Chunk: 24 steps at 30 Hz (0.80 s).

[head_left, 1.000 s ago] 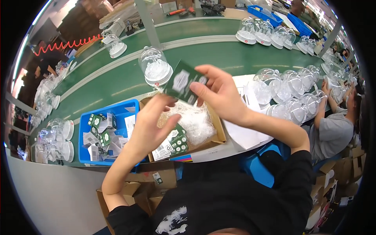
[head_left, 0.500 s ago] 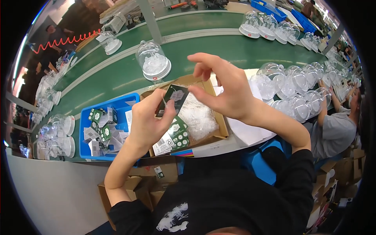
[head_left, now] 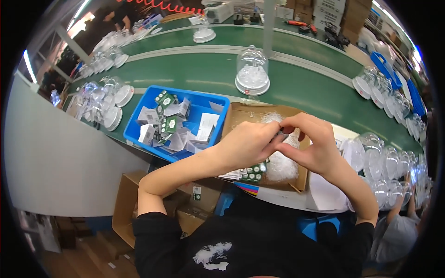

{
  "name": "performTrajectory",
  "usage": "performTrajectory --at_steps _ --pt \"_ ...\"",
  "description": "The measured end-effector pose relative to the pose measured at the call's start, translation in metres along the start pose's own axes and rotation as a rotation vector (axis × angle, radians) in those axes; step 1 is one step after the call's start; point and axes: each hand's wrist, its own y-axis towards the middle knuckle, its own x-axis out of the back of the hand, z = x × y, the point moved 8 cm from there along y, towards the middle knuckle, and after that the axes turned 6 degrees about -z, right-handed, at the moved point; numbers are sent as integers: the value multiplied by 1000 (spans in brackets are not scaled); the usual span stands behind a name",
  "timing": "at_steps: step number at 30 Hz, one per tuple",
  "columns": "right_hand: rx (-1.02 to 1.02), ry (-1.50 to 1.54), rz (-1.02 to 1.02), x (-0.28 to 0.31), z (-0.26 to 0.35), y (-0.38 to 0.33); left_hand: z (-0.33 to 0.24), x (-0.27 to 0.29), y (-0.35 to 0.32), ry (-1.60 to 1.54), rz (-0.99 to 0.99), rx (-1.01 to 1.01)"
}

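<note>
Over the cardboard tray [head_left: 238, 111], my left hand [head_left: 245, 143] pinches a small dark hang tag [head_left: 282, 133], mostly hidden by my fingers and seen nearly edge-on. My right hand [head_left: 315, 143] meets it from the right, thumb and index finger curled around the tag's edge; its exact contact is partly hidden. Below the hands, the tray holds a heap of clear plastic strands [head_left: 282, 164] and a stack of green-and-white printed cards [head_left: 252, 173].
A blue bin [head_left: 146, 106] of folded cards stands left of the tray. A clear dome on a white base [head_left: 252, 74] sits on the green bench [head_left: 204, 65] behind. More domes [head_left: 373, 157] crowd the right, beside white paper [head_left: 327, 192]. A co-worker [head_left: 396, 236] is at far right.
The view has swung, so the bench items appear farther right. My hands have come together, and the tag, earlier facing up in my left hand, is now mostly covered by my fingers.
</note>
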Motion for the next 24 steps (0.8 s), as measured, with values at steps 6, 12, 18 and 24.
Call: performTrajectory --at_steps 6,12,18,24 --pt "-119 -12 52 -18 -19 8 9 0 -5 -15 81 53" --pt "-132 181 69 -28 -38 16 41 14 -12 -151 38 142" --pt "-372 359 41 -32 -65 17 54 19 -14 -122 151 169" --pt "-442 312 50 -40 -90 28 75 13 -9 -43 271 212"
